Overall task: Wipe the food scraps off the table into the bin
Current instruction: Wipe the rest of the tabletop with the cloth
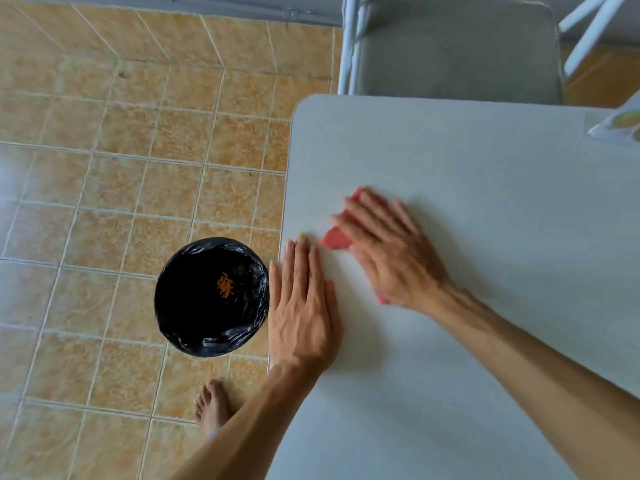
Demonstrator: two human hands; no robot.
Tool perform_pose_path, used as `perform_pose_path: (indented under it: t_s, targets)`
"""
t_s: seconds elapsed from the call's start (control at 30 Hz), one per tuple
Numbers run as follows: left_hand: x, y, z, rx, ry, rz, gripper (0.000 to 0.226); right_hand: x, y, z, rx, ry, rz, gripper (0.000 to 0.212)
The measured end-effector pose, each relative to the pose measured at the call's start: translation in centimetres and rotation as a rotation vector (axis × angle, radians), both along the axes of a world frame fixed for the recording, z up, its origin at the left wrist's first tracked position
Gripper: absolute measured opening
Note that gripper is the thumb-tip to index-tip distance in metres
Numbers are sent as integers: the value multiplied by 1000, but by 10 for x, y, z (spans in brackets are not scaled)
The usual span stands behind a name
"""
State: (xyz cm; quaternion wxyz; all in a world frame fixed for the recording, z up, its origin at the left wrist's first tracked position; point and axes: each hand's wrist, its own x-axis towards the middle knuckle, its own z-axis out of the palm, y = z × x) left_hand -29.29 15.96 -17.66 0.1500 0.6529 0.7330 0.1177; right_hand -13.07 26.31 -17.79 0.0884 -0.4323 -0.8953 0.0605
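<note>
My right hand (388,251) presses flat on a red cloth (335,239) on the white table (485,174), a little in from the table's left edge; the hand is motion-blurred. My left hand (301,306) lies flat, fingers together, along that left edge, holding nothing. On the floor just left of the edge stands a round bin with a black liner (211,296). A small heap of orange food scraps (225,285) lies inside it. I see no scraps on the table surface.
A grey chair (457,46) with a white frame stands at the table's far side. A patterned object (623,123) pokes in at the table's right edge. My bare foot (211,405) is on the tan tiled floor near the bin.
</note>
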Motion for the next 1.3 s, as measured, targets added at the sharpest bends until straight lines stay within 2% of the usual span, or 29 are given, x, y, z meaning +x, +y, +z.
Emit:
perform_pose_path:
  t_s: [0.03,0.13,0.17,0.2,0.23,0.3,0.33,0.37,0.4,0.43,0.53,0.57,0.6,0.63,0.73,0.77,0.8,0.83,0.93,1.0,1.03,1.17,1.2,1.23,1.3]
  targets:
    - [1,1,1,1,7,4,57,5,19,-1,1,3,-100,48]
    - [2,2,3,6,13,5,58,-8,64,-3,12,6,-623,51]
    - [2,2,3,1,14,4,58,-23,70,-2,11,1,-711,53]
    - [2,1,2,-6,15,5,58,-40,72,-3,3,-10,-674,54]
    - [1,0,2,-17,16,6,58,-54,70,-2,-27,-33,-511,55]
    - [1,1,3,-40,18,12,58,-68,65,0,-67,-87,-10,56]
    - [1,2,3,-48,22,12,58,-67,72,4,-77,-127,174,57]
    - [0,3,3,-55,27,17,58,-64,86,5,-80,-172,267,57]
    - [0,4,4,-55,29,15,57,-59,101,4,-62,-187,253,57]
    - [1,7,4,-53,27,2,57,-53,117,2,-43,-177,131,57]
    - [1,5,5,-46,29,1,57,-54,141,1,-91,-76,-398,59]
    - [0,4,5,-46,31,5,57,-66,136,2,-92,-67,-496,60]
    - [0,3,4,-45,30,7,57,-79,128,2,-87,-63,-498,61]
    - [0,2,4,-45,30,11,57,-90,119,2,-80,-64,-380,60]
    - [0,2,4,-54,22,22,56,-92,112,6,-94,-107,234,58]
    - [1,4,5,-55,24,21,56,-85,121,7,-100,-126,312,57]
    - [0,5,5,-58,25,18,56,-79,132,5,-87,-135,294,57]
    - [1,6,5,-61,24,12,56,-71,140,2,-52,-117,187,56]
    - [-1,4,5,-64,28,2,56,-55,139,-5,-38,8,-328,58]
    - [-2,2,4,-57,23,3,56,-68,109,-5,-28,24,-517,57]
    - [-2,2,4,-51,21,6,56,-72,90,-3,-21,40,-471,55]
    - [-2,4,4,-52,15,7,57,-45,47,-1,-47,9,177,50]
    - [-2,5,4,-53,14,9,57,-31,51,-2,-31,4,220,49]
    - [-2,5,4,-54,16,9,57,-19,57,-4,-6,13,160,48]
    - [-2,5,3,-57,23,5,57,2,61,-6,32,60,-187,48]
